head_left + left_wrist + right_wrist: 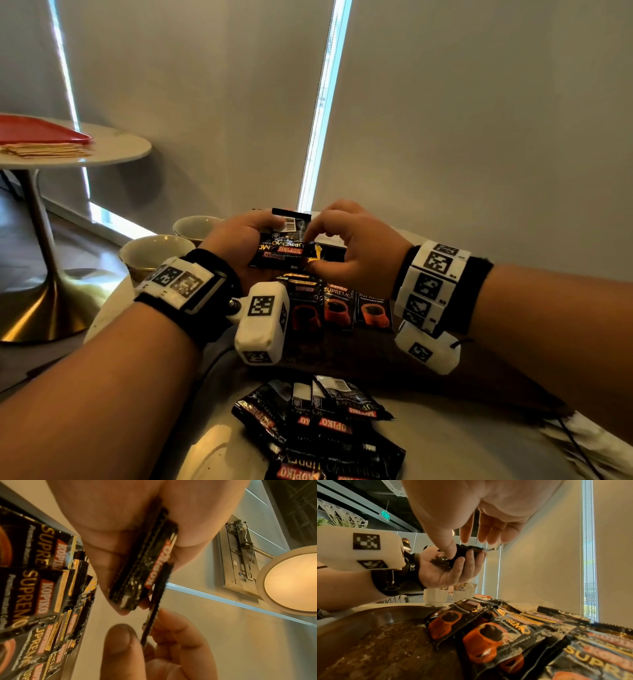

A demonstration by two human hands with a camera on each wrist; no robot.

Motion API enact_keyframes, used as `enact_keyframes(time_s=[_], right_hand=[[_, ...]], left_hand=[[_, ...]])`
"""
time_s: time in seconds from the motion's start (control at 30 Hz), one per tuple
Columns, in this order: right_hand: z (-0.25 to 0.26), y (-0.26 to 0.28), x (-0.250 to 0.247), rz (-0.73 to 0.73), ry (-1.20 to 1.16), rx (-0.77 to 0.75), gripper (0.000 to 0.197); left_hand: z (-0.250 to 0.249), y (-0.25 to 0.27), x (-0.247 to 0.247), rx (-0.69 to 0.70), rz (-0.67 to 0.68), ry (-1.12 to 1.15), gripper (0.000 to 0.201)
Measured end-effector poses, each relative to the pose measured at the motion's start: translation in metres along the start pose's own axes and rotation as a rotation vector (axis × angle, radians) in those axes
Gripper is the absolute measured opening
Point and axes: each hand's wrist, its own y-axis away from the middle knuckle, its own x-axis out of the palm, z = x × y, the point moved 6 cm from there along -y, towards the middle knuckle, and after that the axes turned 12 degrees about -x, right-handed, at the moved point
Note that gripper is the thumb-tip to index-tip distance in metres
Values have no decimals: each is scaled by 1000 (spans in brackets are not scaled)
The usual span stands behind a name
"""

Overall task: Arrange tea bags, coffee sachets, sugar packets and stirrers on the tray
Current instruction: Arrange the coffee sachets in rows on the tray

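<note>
My left hand grips a stack of black Kopiko coffee sachets above the far side of the dark brown tray. My right hand meets it from the right, thumb and fingers pinching one sachet that sticks out of the stack. In the right wrist view the right thumb presses on the stack lying in the left palm. A row of sachets with orange cup pictures lies on the tray. No tea bags, sugar packets or stirrers show.
A loose pile of sachets lies on the pale table in front of the tray. Two cups stand left of the tray. A second round table at the far left carries a red tray. Window blinds close behind.
</note>
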Motion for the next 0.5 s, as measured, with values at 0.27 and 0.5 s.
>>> enact_keyframes(time_s=[0.27, 0.5], right_hand=[[-3, 3, -9, -143, -7, 17, 4], [-19, 7, -21, -420, -337, 199, 16]], left_hand=[[3, 2, 5, -38, 33, -90, 30], [-3, 5, 8, 35, 135, -11, 58]])
